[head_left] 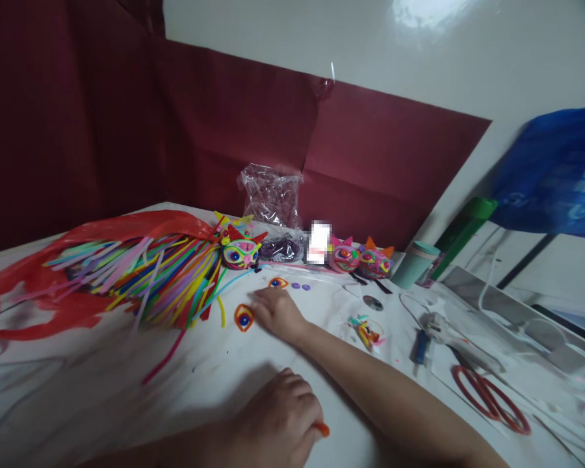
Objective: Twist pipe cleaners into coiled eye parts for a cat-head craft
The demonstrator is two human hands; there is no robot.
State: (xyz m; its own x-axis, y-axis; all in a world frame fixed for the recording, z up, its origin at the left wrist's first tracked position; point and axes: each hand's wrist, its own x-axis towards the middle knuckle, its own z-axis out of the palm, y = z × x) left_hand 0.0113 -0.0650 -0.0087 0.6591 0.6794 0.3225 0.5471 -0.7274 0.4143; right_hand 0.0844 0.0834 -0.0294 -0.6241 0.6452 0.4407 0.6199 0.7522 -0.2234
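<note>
My left hand (295, 413) is closed near the front of the white table, with the end of an orange pipe cleaner (324, 429) sticking out of its fist. Farther forward, my right hand (279, 312) rests low over the tabletop, fingers stretched out and slightly blurred. By its thumb lies an eye-shaped orange piece with a blue centre (244, 318). A second eye-shaped piece (277, 283) sits just beyond the fingers. Two small purple discs (300, 286) lie to the right of it.
Many coloured pipe cleaners (160, 273) spread over a red plastic bag (92, 227) at left. Colourful animal heads (241, 252) stand along the back, beside clear plastic packaging (272, 195). At right are a green cup (414, 265), a glue gun (461, 338) and red-handled scissors (490, 400).
</note>
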